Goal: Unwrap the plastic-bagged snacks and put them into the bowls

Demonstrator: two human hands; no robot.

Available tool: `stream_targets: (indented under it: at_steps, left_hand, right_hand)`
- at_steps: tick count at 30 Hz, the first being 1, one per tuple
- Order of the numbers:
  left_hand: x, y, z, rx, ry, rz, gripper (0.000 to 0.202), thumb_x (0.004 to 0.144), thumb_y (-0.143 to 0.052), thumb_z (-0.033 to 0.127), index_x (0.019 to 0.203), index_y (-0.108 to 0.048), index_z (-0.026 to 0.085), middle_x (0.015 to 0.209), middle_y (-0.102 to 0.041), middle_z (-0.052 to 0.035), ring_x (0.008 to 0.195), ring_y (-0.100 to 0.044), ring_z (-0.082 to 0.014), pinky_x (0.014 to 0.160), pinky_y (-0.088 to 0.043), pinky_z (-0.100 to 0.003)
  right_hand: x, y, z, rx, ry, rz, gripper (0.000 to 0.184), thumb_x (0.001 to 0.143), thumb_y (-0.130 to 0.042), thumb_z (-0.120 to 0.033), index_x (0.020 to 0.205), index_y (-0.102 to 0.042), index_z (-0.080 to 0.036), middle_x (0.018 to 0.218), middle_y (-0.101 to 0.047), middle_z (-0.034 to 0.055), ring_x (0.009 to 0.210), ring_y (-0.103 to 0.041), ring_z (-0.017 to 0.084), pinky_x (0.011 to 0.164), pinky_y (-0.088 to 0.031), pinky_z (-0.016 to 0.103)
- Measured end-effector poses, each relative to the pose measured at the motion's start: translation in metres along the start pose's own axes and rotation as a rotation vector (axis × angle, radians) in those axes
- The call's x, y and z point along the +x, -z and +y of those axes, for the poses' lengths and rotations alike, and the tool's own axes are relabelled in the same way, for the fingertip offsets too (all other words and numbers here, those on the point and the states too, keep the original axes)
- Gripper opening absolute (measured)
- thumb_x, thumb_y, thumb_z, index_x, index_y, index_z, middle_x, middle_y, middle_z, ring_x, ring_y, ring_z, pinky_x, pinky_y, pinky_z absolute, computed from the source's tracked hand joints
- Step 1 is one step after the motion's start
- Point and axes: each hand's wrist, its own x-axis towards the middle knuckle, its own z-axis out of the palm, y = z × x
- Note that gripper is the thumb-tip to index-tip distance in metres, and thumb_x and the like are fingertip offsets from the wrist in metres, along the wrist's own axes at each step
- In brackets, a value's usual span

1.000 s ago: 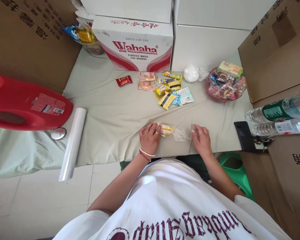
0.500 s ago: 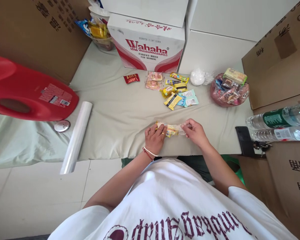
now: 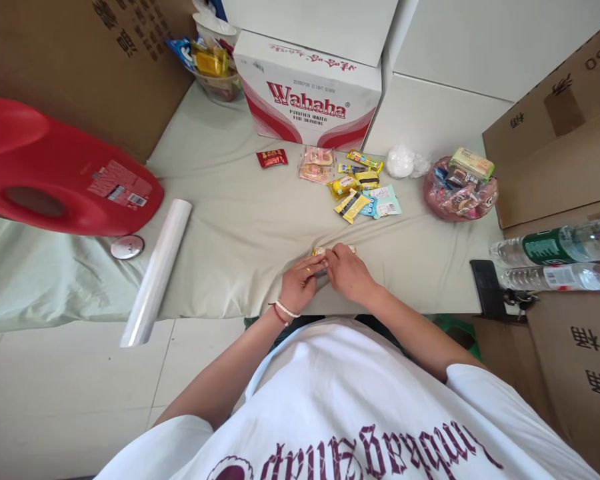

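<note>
My left hand (image 3: 300,283) and my right hand (image 3: 349,272) meet over a small clear-wrapped bundle of yellow snacks (image 3: 322,252) near the front edge of the pale green cloth (image 3: 240,227). Both hands are closed on it, fingers curled, and they hide most of the bundle. A bead bracelet and a red cord circle my left wrist. Several loose snack packets (image 3: 353,190) lie farther back on the cloth, with a red packet (image 3: 273,158) to their left.
A roll of clear film (image 3: 157,270) lies at the left, beside a red jug (image 3: 55,177) and a metal lid (image 3: 127,247). A Wahaha carton (image 3: 307,100) stands behind. At right are a pink bag of snacks (image 3: 459,190), a black phone (image 3: 487,290) and two water bottles (image 3: 555,257).
My right hand has moved left along the clear wrap until it meets my left hand over the snack bundle. The loose end of the wrap is now folded in under the hands.
</note>
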Motion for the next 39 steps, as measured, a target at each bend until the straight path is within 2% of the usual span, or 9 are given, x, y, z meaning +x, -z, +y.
stream_targets:
  at_steps: [4, 9, 13, 18, 22, 27, 31, 36, 39]
  left_hand:
    - [0.000, 0.014, 0.005, -0.394, 0.310, 0.184, 0.041, 0.074, -0.056, 0.014, 0.109, -0.075, 0.021, 0.117, -0.078, -0.0081, 0.105, -0.074, -0.0224, 0.096, -0.060, -0.041]
    - [0.002, 0.032, 0.019, -0.412, 0.435, 0.315, 0.018, 0.076, -0.067, 0.022, 0.093, -0.073, 0.020, 0.092, -0.075, -0.0033, 0.082, -0.069, -0.0168, 0.084, -0.057, -0.034]
    - [0.001, 0.030, 0.037, -0.472, 0.453, 0.238, 0.032, 0.082, -0.078, 0.036, 0.110, -0.071, 0.022, 0.116, -0.073, -0.0069, 0.105, -0.069, -0.0206, 0.091, -0.056, -0.035]
    - [0.008, -0.003, 0.048, -0.691, 0.548, -0.001, 0.058, 0.078, -0.083, 0.054, 0.123, -0.065, 0.022, 0.128, -0.071, -0.0107, 0.112, -0.070, -0.0252, 0.095, -0.057, -0.040]
    - [0.017, -0.027, 0.047, -0.513, 0.594, 0.015, 0.052, 0.076, -0.083, 0.051, 0.114, -0.068, 0.018, 0.109, -0.077, -0.0088, 0.098, -0.071, -0.0235, 0.091, -0.057, -0.039]
    - [0.023, -0.046, 0.053, -0.468, 0.551, -0.099, 0.046, 0.078, -0.079, 0.045, 0.114, -0.071, 0.018, 0.119, -0.073, -0.0108, 0.106, -0.070, -0.0247, 0.094, -0.057, -0.040]
    - [0.017, -0.039, 0.055, -0.401, 0.544, -0.126, 0.044, 0.081, -0.074, 0.046, 0.117, -0.071, 0.021, 0.127, -0.069, -0.0126, 0.119, -0.067, -0.0271, 0.097, -0.057, -0.041]
    - [-0.009, 0.000, 0.030, -0.085, 0.556, 0.050, 0.044, 0.086, -0.067, 0.054, 0.113, -0.067, 0.019, 0.115, -0.072, -0.0107, 0.106, -0.070, -0.0257, 0.100, -0.057, -0.045]
    - [-0.030, 0.021, 0.014, 0.088, 0.530, 0.110, 0.042, 0.091, -0.061, 0.054, 0.115, -0.066, 0.021, 0.115, -0.071, -0.0097, 0.099, -0.071, -0.0246, 0.095, -0.059, -0.045]
  right_hand:
    - [-0.008, -0.005, 0.003, -0.115, 0.082, -0.006, 0.056, 0.098, -0.064, -0.033, 0.148, -0.050, -0.012, 0.136, -0.058, 0.0204, 0.122, -0.052, 0.035, 0.101, -0.047, 0.045]
    - [0.001, 0.004, 0.022, 0.029, -0.039, -0.051, 0.042, 0.098, -0.059, -0.023, 0.141, -0.059, -0.021, 0.135, -0.060, 0.0142, 0.109, -0.062, 0.028, 0.086, -0.051, 0.037]
    - [-0.002, 0.016, 0.038, 0.690, -0.050, 0.008, 0.039, 0.095, -0.067, -0.042, 0.127, -0.066, -0.020, 0.120, -0.065, 0.0099, 0.092, -0.064, 0.021, 0.080, -0.051, 0.032]
    - [-0.019, 0.012, 0.038, 1.529, -0.164, -0.255, 0.059, 0.078, -0.074, -0.073, 0.103, -0.067, -0.019, 0.081, -0.066, 0.0007, 0.068, -0.059, 0.015, 0.061, -0.044, 0.025]
    - [-0.031, -0.007, 0.031, 1.567, -0.351, 0.015, 0.064, 0.068, -0.083, -0.067, 0.113, -0.065, -0.024, 0.088, -0.069, 0.0008, 0.070, -0.060, 0.015, 0.056, -0.043, 0.024]
    - [-0.049, -0.020, 0.047, 1.405, -0.350, 0.268, 0.057, 0.072, -0.079, -0.060, 0.117, -0.065, -0.029, 0.101, -0.075, 0.0032, 0.099, -0.070, 0.023, 0.080, -0.058, 0.035]
    - [-0.067, 0.016, 0.115, 1.198, -0.462, 0.544, 0.035, 0.077, -0.072, -0.049, 0.106, -0.067, -0.030, 0.101, -0.077, 0.0020, 0.101, -0.071, 0.027, 0.084, -0.058, 0.040]
    - [-0.072, 0.115, 0.261, 0.903, -0.589, 0.921, 0.051, 0.090, -0.053, -0.045, 0.136, -0.055, -0.023, 0.143, -0.062, 0.0100, 0.129, -0.058, 0.026, 0.101, -0.051, 0.040]
    - [-0.052, 0.163, 0.330, 0.315, -0.569, 0.787, 0.058, 0.104, -0.024, -0.041, 0.153, -0.041, -0.016, 0.146, -0.057, 0.0173, 0.127, -0.054, 0.024, 0.105, -0.046, 0.042]
